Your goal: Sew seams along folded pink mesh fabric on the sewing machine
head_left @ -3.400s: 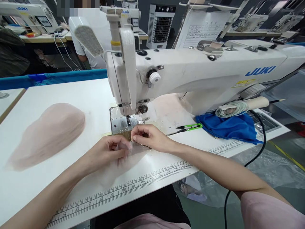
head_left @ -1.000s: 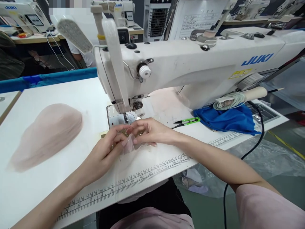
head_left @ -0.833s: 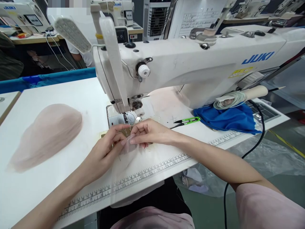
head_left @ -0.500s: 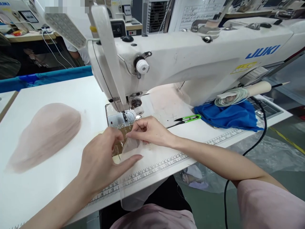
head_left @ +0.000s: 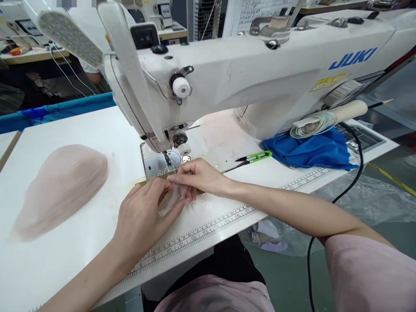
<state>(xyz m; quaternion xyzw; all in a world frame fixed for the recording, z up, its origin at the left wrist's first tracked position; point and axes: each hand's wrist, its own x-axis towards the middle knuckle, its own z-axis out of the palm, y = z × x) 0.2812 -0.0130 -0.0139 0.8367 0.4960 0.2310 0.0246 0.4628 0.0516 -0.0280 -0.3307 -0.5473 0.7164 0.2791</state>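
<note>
Just in front of the needle plate [head_left: 156, 167] of a white sewing machine [head_left: 227, 73], a small piece of sheer, pale fabric [head_left: 173, 197] is bunched between my hands. My right hand [head_left: 203, 177] pinches its upper edge with thumb and forefinger, the other fingers curled beneath. From the left, my left hand [head_left: 144, 212] closes on the same fabric, its fingers bent and its thumb reaching across toward the right fingers. The fingertips partly hide the fabric. The presser foot [head_left: 167, 158] stands just behind the hands.
A sheer pink fabric piece [head_left: 65, 190] lies on the left of the white table. Green-handled thread snips [head_left: 255, 158], a blue cloth [head_left: 312, 149] and a coil of pale cord [head_left: 313, 125] are on the right. A printed ruler [head_left: 191, 238] runs along the front edge.
My left hand has moved right and closed in toward my right hand. The sheer fabric that hung over the table's front edge is now gathered up between the fingers.
</note>
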